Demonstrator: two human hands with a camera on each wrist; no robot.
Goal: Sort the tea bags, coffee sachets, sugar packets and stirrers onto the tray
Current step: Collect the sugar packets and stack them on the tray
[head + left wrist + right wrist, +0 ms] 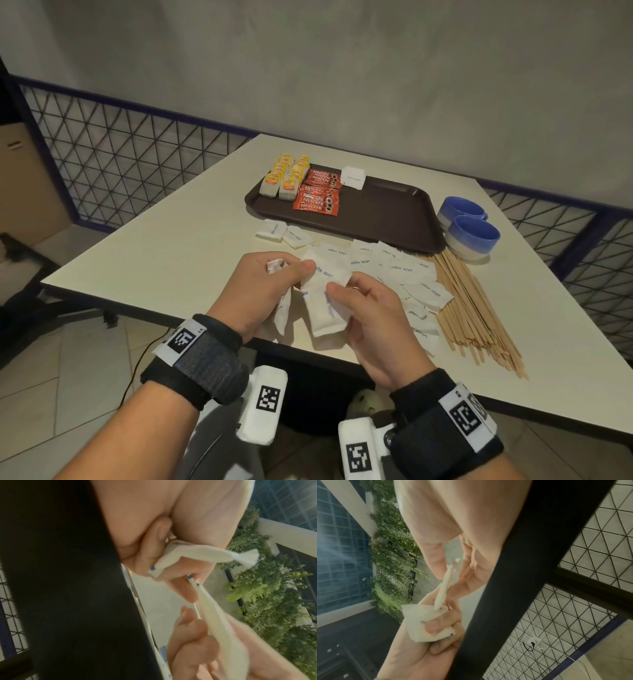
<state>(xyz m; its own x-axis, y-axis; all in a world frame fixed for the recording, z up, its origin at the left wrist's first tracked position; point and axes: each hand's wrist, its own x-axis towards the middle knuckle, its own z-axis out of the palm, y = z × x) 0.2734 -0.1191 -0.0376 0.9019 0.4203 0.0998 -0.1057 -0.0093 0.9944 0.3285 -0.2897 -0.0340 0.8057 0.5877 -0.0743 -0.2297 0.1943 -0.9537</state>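
The person is standing at the near edge of the white table (191, 219), and both hands are meeting just above it. The left hand (263, 291) is clutching a small bunch of white sugar packets (279, 308), fingers curled round them and thumb pressed on top; from the left wrist camera the packets are bulging out between the curled fingers (149, 555). The right hand (368, 318) is pinching one more sugar packet (325, 305) between thumb and fingers, and that packet's far end is lying under the left thumb, so both hands are touching it.

At twelve o'clock from the hands the brown tray (394, 212) is sitting on the table. On its ten o'clock corner the yellow tea bags (284, 176) are standing in two rows, the red coffee sachets (318, 193) are lying just beside them toward three o'clock, and a single sugar packet on the tray (353, 178) is resting near the far rim.

Loose sugar packets (400, 270) are spreading over the table at two o'clock from the hands, with two more packets (286, 233) lying at eleven o'clock, just off the tray's near rim. The wooden stirrers (479, 308) are lying in a heap at three o'clock, touching the loose packets. Two blue cups (472, 233) are standing just beside the tray's three o'clock end.
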